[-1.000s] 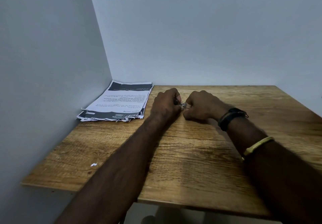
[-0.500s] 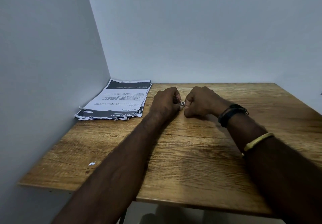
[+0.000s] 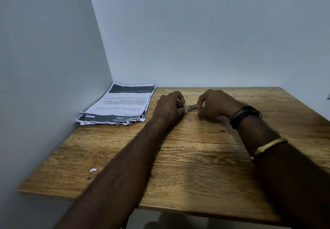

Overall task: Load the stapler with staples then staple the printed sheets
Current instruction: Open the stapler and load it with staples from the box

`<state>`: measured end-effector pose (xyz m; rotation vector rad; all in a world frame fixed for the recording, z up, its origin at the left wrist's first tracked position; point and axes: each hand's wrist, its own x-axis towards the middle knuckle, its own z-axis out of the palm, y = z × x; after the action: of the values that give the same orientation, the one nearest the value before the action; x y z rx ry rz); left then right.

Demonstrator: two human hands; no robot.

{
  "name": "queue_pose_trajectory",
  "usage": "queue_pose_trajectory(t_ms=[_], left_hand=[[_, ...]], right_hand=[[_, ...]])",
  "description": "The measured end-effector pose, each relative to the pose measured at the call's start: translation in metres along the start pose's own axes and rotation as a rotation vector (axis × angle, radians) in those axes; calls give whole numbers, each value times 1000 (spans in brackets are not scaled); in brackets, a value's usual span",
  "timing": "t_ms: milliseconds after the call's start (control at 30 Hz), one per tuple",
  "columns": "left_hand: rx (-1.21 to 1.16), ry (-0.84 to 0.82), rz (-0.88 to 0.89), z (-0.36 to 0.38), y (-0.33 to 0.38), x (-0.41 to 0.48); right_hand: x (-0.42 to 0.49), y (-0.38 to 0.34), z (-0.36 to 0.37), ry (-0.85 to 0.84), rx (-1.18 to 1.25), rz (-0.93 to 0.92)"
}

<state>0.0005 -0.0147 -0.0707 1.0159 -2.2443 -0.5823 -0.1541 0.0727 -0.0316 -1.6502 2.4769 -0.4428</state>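
The table [image 3: 196, 166] is rough-grained wood with a dull sheen. The sheets [image 3: 123, 104] are matt paper, ragged at the edges. The staples [image 3: 190, 107] are shiny metal. The walls [image 3: 196, 32] look smooth and matt.

Obstacles: printed sheets [image 3: 121, 104] stacked far-left corner vs. left wall [image 3: 44, 68] & back wall [image 3: 214, 32]; left hand [image 3: 167, 107], right hand [image 3: 214, 104] pinching staple strip [image 3: 191, 107] mid-table, forearms [image 3: 125, 166] trailing to near edge. Minor: staple bit [image 3: 189, 118] near strip, paper scrap [image 3: 93, 170] near left edge. Passage: bare table [image 3: 205, 166] btw. forearms, right side.
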Motion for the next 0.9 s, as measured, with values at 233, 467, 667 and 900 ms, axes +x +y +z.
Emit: queue_pose_trajectory(t_ms=[233,467,667,900], left_hand=[[-43,-10,-7,0,-1,1],[-191,290,120,-13,13,3],[-412,252,44,-20,26,6],[-824,57,-134,-28,25,9]], right_hand=[[0,3,3,16,-24,7],[-2,0,-3,226,130,-116],[-10,-14,-13,292,409,-324],[-11,-15,-15,293,529,-408]])
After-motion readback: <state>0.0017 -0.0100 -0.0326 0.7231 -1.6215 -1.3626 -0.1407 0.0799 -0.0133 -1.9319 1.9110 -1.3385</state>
